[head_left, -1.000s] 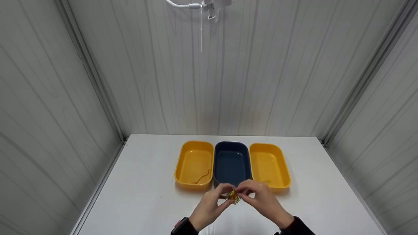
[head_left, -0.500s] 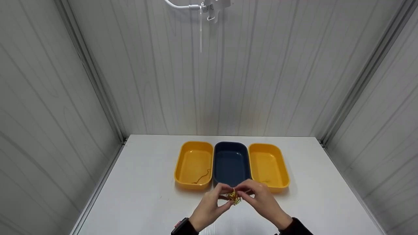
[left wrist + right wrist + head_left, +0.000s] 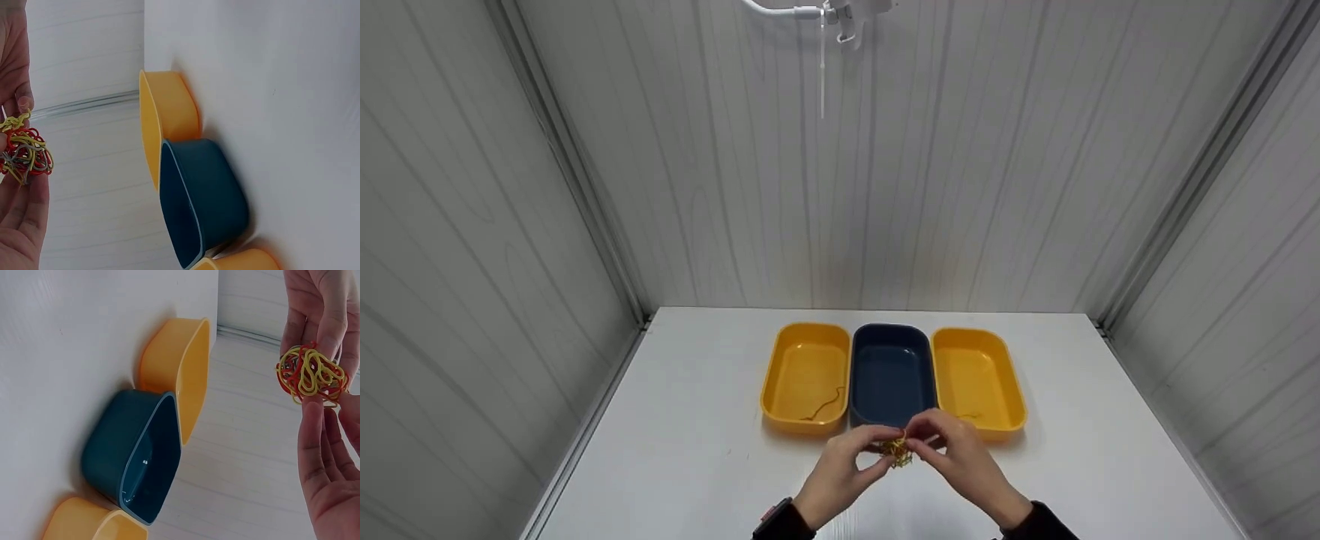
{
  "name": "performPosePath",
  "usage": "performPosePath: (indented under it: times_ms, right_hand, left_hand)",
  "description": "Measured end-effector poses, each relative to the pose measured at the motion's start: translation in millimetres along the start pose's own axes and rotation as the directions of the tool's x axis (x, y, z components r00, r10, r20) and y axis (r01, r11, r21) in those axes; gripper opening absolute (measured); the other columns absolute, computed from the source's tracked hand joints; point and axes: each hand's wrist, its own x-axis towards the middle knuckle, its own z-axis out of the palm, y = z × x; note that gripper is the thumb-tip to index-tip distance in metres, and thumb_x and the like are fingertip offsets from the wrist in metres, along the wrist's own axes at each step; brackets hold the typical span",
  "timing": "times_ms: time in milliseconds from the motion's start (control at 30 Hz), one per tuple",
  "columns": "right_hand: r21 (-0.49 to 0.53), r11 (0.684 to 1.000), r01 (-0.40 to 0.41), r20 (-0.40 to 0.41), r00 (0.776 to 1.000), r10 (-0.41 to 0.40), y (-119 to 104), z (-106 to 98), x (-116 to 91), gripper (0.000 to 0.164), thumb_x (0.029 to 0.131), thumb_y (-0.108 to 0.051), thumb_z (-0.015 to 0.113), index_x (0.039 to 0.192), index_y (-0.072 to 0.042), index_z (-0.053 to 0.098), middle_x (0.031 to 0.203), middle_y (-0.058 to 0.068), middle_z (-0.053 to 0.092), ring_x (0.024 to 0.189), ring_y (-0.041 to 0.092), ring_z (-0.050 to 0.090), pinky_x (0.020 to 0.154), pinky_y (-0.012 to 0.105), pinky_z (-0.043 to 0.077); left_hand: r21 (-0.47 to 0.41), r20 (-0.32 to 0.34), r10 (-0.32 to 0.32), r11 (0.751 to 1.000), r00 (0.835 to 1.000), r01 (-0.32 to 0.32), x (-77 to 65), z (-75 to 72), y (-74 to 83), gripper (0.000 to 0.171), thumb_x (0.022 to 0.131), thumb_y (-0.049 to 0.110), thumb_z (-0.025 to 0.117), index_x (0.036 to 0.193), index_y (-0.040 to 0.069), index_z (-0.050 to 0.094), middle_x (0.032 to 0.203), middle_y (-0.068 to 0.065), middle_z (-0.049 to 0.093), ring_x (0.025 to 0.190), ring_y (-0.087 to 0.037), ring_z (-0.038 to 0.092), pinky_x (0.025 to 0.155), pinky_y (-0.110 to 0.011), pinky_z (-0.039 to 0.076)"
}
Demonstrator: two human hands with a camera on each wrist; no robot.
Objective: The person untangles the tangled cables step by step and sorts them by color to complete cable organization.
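Note:
A small tangled ball of thin looped cords (image 3: pixel 896 453), red, yellow and grey, is up between both hands over the near side of the trays. My left hand (image 3: pixel 840 466) holds it between thumb and fingers from the left. From the right, my right hand (image 3: pixel 962 459) pinches at its upper side with thumb and forefinger. Up close in the right wrist view, yellow loops (image 3: pixel 308 377) bulge out in front, with red and grey strands behind them. In the left wrist view the ball (image 3: pixel 31 154) is partly cut off by the frame edge.
On the white table (image 3: pixel 682 450) stand three trays side by side: a left yellow tray (image 3: pixel 780 360) with one dark wavy strand (image 3: pixel 826 405), a dark blue tray (image 3: pixel 892 375), and a right yellow tray (image 3: pixel 975 367) with a thin yellowish strand (image 3: pixel 969 415). Pale panel walls surround the table.
The hands stay in nearly the same place and keep working at the ball. The left fingers have straightened slightly over it, and the right fingertips have risen a little.

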Motion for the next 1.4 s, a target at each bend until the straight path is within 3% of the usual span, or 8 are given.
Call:
performPosePath:
  times_ms: [333, 533, 733, 900, 1000, 1133, 1233, 1400]
  right_hand:
    - [0.047, 0.997, -0.064, 0.066, 0.996, 0.061, -5.9, -2.2, -1.4, 0.009, 0.096, -0.021, 0.065, 0.1, -0.013, 0.067, 0.091, 0.002, 0.07, 0.075, 0.002, 0.062, 0.067, 0.021, 0.056]
    - [0.135, 0.985, -0.104, 0.083, 0.992, 0.093, -13.0, -4.2, -2.8, 0.011, 0.096, -0.019, 0.066, 0.103, -0.01, 0.064, 0.093, 0.007, 0.071, 0.076, 0.005, 0.064, 0.067, 0.022, 0.057]
    - [0.24, 0.956, -0.171, 0.077, 0.985, 0.157, -14.1, -12.2, -3.0, 0.022, 0.096, -0.017, 0.066, 0.109, -0.002, 0.059, 0.098, 0.018, 0.069, 0.078, 0.008, 0.065, 0.068, 0.022, 0.057]
    - [0.355, 0.909, -0.22, 0.096, 0.975, 0.199, -9.1, -16.7, -3.3, 0.025, 0.098, -0.016, 0.063, 0.113, 0.004, 0.057, 0.102, 0.02, 0.065, 0.081, 0.012, 0.065, 0.069, 0.021, 0.056]
    - [0.373, 0.905, -0.206, 0.126, 0.977, 0.17, -7.1, -15.6, -5.0, 0.024, 0.099, -0.015, 0.06, 0.112, 0.005, 0.058, 0.104, 0.022, 0.063, 0.083, 0.01, 0.063, 0.071, 0.022, 0.056]
    - [0.26, 0.955, -0.146, 0.147, 0.983, 0.11, -7.9, -10.7, -7.8, 0.017, 0.101, -0.015, 0.058, 0.108, -0.002, 0.067, 0.103, 0.019, 0.064, 0.083, 0.005, 0.06, 0.069, 0.023, 0.057]
    - [0.101, 0.991, -0.09, 0.14, 0.987, 0.075, -11.1, -6.4, -10.0, 0.015, 0.1, -0.013, 0.059, 0.102, -0.013, 0.074, 0.1, 0.009, 0.064, 0.082, 0.003, 0.057, 0.067, 0.022, 0.057]
    - [-0.096, 0.995, 0.03, 0.095, 0.995, -0.021, -16.3, 0.4, -13.1, 0.022, 0.093, -0.003, 0.062, 0.093, -0.019, 0.076, 0.094, -0.003, 0.061, 0.084, 0.004, 0.055, 0.067, 0.02, 0.053]
  left_hand:
    - [0.007, 0.03, -0.039, 0.999, 0.999, 0.039, -0.8, 2.4, 2.8, 0.035, 0.088, 0.006, 0.071, 0.12, 0.017, 0.066, 0.113, 0.003, 0.072, 0.1, -0.005, 0.067, 0.085, -0.023, 0.057]
    - [0.001, 0.01, -0.035, 0.999, 0.999, 0.035, -2.7, 3.3, 4.0, 0.029, 0.092, 0.026, 0.073, 0.119, 0.02, 0.065, 0.11, 0.004, 0.071, 0.097, -0.004, 0.065, 0.085, -0.024, 0.057]
    - [-0.079, -0.012, -0.112, 0.991, 0.994, 0.111, -1.5, 2.5, 8.4, 0.022, 0.093, 0.02, 0.071, 0.114, 0.019, 0.066, 0.108, 0.003, 0.071, 0.099, -0.004, 0.066, 0.09, -0.024, 0.056]
    - [-0.16, 0.031, -0.186, 0.969, 0.982, 0.188, -2.9, 0.8, 11.2, 0.033, 0.091, 0.022, 0.074, 0.121, 0.017, 0.063, 0.116, -0.001, 0.068, 0.11, -0.008, 0.067, 0.097, -0.022, 0.053]
    - [-0.161, 0.056, -0.228, 0.959, 0.972, 0.234, -3.6, 0.8, 11.0, 0.04, 0.089, 0.026, 0.075, 0.125, 0.014, 0.063, 0.127, -0.005, 0.066, 0.12, -0.017, 0.065, 0.098, -0.023, 0.052]
    - [-0.112, 0.071, -0.259, 0.957, 0.963, 0.266, -4.6, 0.8, 10.3, 0.035, 0.087, 0.027, 0.078, 0.118, 0.014, 0.072, 0.14, -0.012, 0.06, 0.128, -0.029, 0.06, 0.097, -0.025, 0.053]
    - [-0.066, 0.065, -0.25, 0.965, 0.966, 0.254, -5.4, 1.2, 10.6, 0.026, 0.085, 0.028, 0.079, 0.108, 0.016, 0.077, 0.137, -0.01, 0.063, 0.126, -0.029, 0.062, 0.095, -0.022, 0.054]
    - [-0.071, 0.038, -0.202, 0.976, 0.979, 0.205, -7.0, 1.4, 11.5, 0.026, 0.082, 0.027, 0.082, 0.104, 0.015, 0.077, 0.127, -0.007, 0.068, 0.12, -0.024, 0.065, 0.092, -0.017, 0.053]
